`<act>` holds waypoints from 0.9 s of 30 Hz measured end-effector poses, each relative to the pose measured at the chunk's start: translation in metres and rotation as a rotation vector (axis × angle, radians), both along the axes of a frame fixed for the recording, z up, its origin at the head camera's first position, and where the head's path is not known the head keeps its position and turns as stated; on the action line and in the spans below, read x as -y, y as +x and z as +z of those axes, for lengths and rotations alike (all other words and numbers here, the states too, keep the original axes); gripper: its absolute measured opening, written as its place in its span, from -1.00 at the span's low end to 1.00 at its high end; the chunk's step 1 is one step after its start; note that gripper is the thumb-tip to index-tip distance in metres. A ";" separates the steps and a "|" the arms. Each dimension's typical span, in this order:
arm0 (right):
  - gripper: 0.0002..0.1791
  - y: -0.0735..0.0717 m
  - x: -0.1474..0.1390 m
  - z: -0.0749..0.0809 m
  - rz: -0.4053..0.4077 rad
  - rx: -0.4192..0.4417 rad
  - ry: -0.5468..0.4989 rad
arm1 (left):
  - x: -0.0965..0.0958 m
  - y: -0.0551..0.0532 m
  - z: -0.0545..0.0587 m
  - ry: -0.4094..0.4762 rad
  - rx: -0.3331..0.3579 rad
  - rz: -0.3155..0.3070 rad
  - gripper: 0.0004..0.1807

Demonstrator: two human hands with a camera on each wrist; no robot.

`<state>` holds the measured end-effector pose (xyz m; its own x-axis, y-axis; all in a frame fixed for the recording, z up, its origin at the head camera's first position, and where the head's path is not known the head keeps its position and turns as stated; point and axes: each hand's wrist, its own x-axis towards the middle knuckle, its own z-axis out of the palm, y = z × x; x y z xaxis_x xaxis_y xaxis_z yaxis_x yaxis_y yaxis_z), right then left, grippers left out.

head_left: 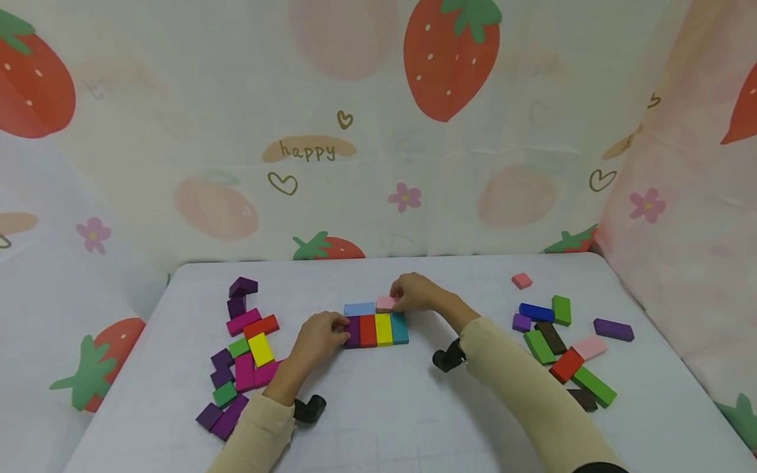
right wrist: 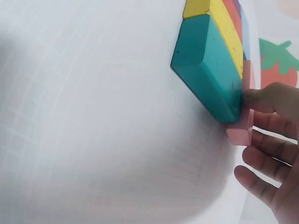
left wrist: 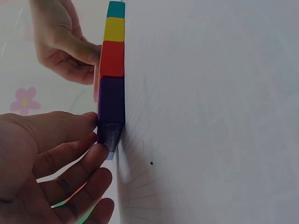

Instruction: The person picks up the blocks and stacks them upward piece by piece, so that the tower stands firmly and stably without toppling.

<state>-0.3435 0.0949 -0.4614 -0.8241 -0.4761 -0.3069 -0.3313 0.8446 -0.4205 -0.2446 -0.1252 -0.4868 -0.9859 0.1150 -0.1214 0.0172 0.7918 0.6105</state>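
Probably light, stiff and smooth, pink block (head_left: pixel 384 304) should slide easily, little risk of breaking. Lies along back edge of row, behind yellow block (head_left: pixel 383 330) and teal block (head_left: pixel 400 328), just beside light blue block (head_left: pixel 359 309). Best hold looks like long sides near free right end. Right hand (head_left: pixel 416 292): thumb and fingers clamped on pink block. Left hand (head_left: pixel 322 335): thumb and fingertips pinch purple block (head_left: pixel 352 333) next to red block (head_left: pixel 367 330). Row crowds front and left; loose blocks (head_left: pixel 244 372) well apart, both sides of table (head_left: pixel 378 407).
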 end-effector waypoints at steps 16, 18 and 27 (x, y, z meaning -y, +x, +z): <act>-0.67 0.006 -0.010 0.009 -0.035 0.033 -0.098 | -0.001 0.001 0.001 0.010 -0.007 0.004 -0.71; -0.68 0.008 -0.015 0.013 -0.042 0.018 -0.122 | -0.001 0.001 0.001 0.011 -0.007 0.002 -0.70; -0.67 0.009 -0.022 0.007 -0.064 0.017 -0.145 | -0.001 0.001 0.001 0.006 -0.002 0.003 -0.70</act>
